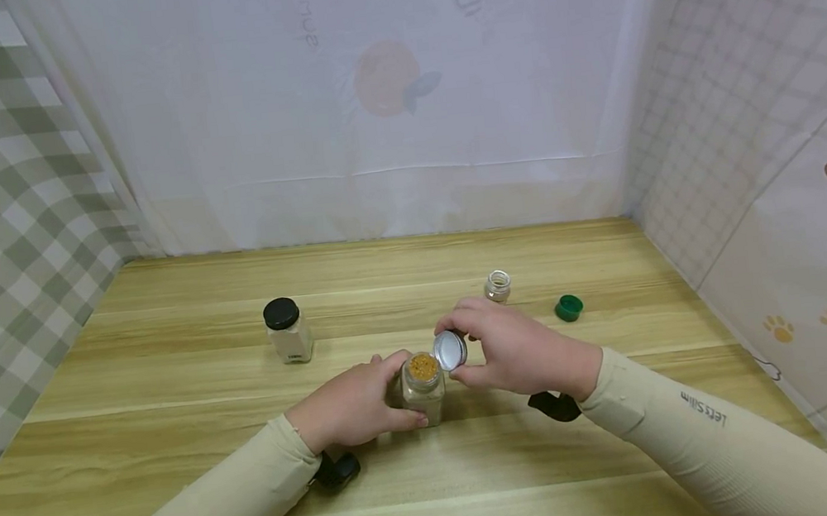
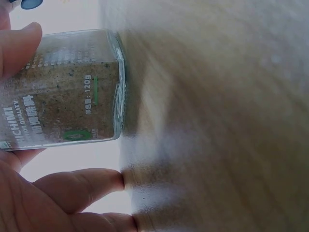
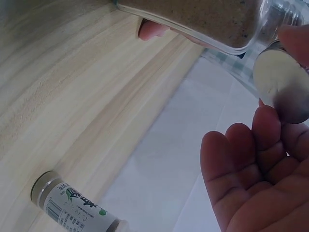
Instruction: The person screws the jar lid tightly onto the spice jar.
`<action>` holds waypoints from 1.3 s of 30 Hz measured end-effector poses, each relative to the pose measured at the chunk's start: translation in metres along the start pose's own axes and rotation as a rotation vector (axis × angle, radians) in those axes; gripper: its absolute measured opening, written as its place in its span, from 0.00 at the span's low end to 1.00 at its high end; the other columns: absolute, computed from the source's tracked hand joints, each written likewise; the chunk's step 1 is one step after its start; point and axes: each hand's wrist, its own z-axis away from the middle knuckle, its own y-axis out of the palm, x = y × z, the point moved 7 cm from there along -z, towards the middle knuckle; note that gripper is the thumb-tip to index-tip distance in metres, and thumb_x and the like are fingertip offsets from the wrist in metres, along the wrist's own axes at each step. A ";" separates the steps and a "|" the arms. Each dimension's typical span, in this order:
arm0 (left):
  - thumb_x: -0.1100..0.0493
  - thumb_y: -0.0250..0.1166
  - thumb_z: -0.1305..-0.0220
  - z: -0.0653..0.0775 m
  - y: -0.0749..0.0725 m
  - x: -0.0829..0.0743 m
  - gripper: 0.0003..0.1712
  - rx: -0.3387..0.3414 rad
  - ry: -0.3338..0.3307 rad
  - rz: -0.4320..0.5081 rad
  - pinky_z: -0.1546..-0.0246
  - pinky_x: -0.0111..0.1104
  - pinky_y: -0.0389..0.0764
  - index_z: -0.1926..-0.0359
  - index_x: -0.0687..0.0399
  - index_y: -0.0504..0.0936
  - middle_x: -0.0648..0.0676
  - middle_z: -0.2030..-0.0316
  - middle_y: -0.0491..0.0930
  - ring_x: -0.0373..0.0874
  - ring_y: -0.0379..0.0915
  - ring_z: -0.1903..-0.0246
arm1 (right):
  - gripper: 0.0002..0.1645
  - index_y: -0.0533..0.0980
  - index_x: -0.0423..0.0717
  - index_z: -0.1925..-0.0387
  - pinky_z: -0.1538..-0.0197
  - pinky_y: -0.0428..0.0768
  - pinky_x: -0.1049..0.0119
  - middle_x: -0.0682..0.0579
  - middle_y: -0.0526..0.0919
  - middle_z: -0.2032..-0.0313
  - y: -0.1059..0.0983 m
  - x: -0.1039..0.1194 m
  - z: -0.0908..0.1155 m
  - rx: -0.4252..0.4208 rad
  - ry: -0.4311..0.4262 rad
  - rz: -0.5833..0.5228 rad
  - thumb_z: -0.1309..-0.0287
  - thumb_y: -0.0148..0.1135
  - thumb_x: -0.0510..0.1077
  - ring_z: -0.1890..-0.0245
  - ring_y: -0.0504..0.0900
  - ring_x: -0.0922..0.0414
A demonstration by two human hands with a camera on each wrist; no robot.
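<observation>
A square glass spice jar [image 1: 424, 398] stands upright and uncapped on the wooden table, with orange-brown seasoning [image 1: 422, 366] showing at its mouth. My left hand [image 1: 356, 403] grips it between thumb and fingers. In the left wrist view, white print and a small green mark show on the jar [image 2: 58, 96], and two fingertips touch the table. Just right of the mouth, my right hand [image 1: 519, 349] pinches a round lid [image 1: 450, 350], its white inside facing the jar. The right wrist view shows the outer face of the lid [image 3: 277, 77], apart from the jar's neck.
A black-capped jar [image 1: 290, 336] stands at the back left. Behind my right hand is a small uncapped bottle [image 1: 497, 286], whose label shows in the right wrist view. A green cap [image 1: 569, 308] lies to its right. Cloth walls [image 1: 388, 152] border the table [image 1: 189, 329].
</observation>
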 end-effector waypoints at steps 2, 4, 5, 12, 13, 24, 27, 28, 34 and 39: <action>0.44 0.78 0.38 0.000 0.000 0.000 0.30 0.000 -0.001 0.001 0.18 0.50 0.54 0.40 0.35 0.74 0.38 0.52 0.87 0.42 0.83 0.42 | 0.23 0.80 0.43 0.47 0.47 0.85 0.60 0.57 0.81 0.55 0.000 0.001 0.000 0.004 -0.005 -0.014 0.43 0.78 0.42 0.53 0.79 0.61; 0.44 0.78 0.38 0.000 0.000 0.000 0.30 0.001 -0.006 0.001 0.18 0.51 0.54 0.40 0.35 0.74 0.39 0.51 0.87 0.43 0.83 0.41 | 0.24 0.80 0.43 0.47 0.46 0.85 0.58 0.56 0.81 0.54 0.000 0.001 0.000 0.007 -0.007 -0.025 0.43 0.78 0.42 0.52 0.80 0.61; 0.44 0.78 0.38 0.000 0.000 0.000 0.30 0.001 -0.009 0.000 0.18 0.51 0.54 0.40 0.35 0.74 0.39 0.51 0.87 0.44 0.82 0.40 | 0.24 0.80 0.43 0.47 0.45 0.85 0.57 0.56 0.81 0.54 0.000 0.001 0.000 0.007 -0.010 -0.031 0.43 0.78 0.42 0.51 0.80 0.60; 0.43 0.78 0.38 0.000 0.000 0.000 0.30 -0.002 -0.008 -0.004 0.19 0.54 0.57 0.40 0.36 0.74 0.41 0.52 0.87 0.50 0.82 0.38 | 0.24 0.80 0.45 0.46 0.44 0.84 0.56 0.55 0.82 0.53 0.001 0.004 0.000 0.013 -0.012 -0.065 0.42 0.79 0.43 0.50 0.82 0.54; 0.43 0.78 0.38 0.000 0.000 0.000 0.29 -0.002 -0.008 -0.005 0.19 0.54 0.57 0.40 0.36 0.74 0.41 0.53 0.87 0.50 0.82 0.39 | 0.23 0.80 0.45 0.47 0.44 0.84 0.56 0.55 0.82 0.53 0.001 0.004 0.000 0.015 -0.012 -0.072 0.42 0.79 0.43 0.50 0.83 0.53; 0.42 0.78 0.38 0.000 -0.001 -0.001 0.30 -0.006 -0.005 -0.013 0.21 0.56 0.59 0.41 0.37 0.74 0.43 0.56 0.88 0.58 0.81 0.37 | 0.24 0.79 0.45 0.45 0.42 0.84 0.55 0.55 0.83 0.49 0.006 0.006 -0.001 0.024 -0.027 -0.144 0.39 0.78 0.45 0.48 0.82 0.57; 0.41 0.78 0.38 0.000 -0.002 0.000 0.31 -0.006 -0.010 -0.013 0.21 0.57 0.60 0.40 0.37 0.74 0.43 0.56 0.88 0.60 0.79 0.36 | 0.23 0.79 0.47 0.45 0.41 0.83 0.55 0.56 0.83 0.50 0.008 0.007 -0.002 0.030 -0.031 -0.163 0.38 0.77 0.45 0.48 0.81 0.58; 0.41 0.78 0.38 0.000 -0.002 0.000 0.31 -0.006 -0.010 -0.012 0.21 0.56 0.59 0.39 0.37 0.74 0.43 0.57 0.88 0.59 0.80 0.36 | 0.22 0.78 0.47 0.46 0.41 0.83 0.55 0.57 0.83 0.50 0.008 0.007 -0.002 0.031 -0.032 -0.165 0.38 0.77 0.46 0.48 0.81 0.59; 0.41 0.78 0.39 -0.001 -0.002 0.000 0.32 -0.010 -0.001 -0.017 0.19 0.53 0.56 0.38 0.38 0.74 0.42 0.57 0.88 0.51 0.84 0.42 | 0.20 0.78 0.47 0.48 0.42 0.84 0.54 0.58 0.84 0.52 0.010 0.010 -0.004 0.032 -0.053 -0.178 0.37 0.76 0.46 0.50 0.81 0.60; 0.42 0.78 0.38 -0.001 -0.001 0.001 0.30 -0.010 0.001 -0.023 0.19 0.53 0.57 0.41 0.38 0.74 0.42 0.57 0.88 0.52 0.84 0.41 | 0.19 0.78 0.47 0.49 0.41 0.84 0.53 0.58 0.84 0.54 0.012 0.012 -0.006 0.039 -0.069 -0.190 0.36 0.76 0.46 0.50 0.81 0.60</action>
